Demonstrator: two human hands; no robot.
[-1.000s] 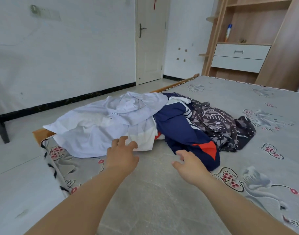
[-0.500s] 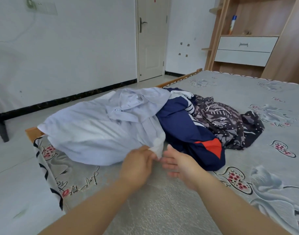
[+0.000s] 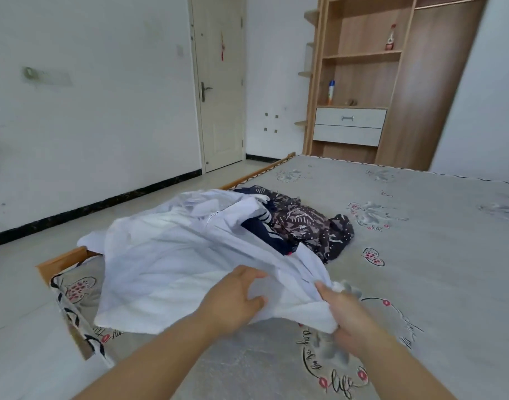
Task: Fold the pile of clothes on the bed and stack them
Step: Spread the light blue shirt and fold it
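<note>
Grey flower-printed bedsheet (image 3: 420, 269) spreads broad and bare to the right; its wooden frame corner (image 3: 62, 259) sits left by the tiled floor (image 3: 19, 298). At that edge, the left hand (image 3: 236, 298) seemingly grips the white shirt (image 3: 166, 264), the right hand (image 3: 342, 310) pinches its hem, beside the navy garment (image 3: 264, 229) and patterned garment (image 3: 308, 226).

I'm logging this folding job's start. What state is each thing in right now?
white garment: unfolded, near edge lifted off the bed
left hand: holding the white garment's near edge
right hand: gripping the white garment's edge
navy garment: crumpled, mostly covered by the white garment
dark patterned garment: crumpled, unfolded
door: closed
drawers: closed
</note>
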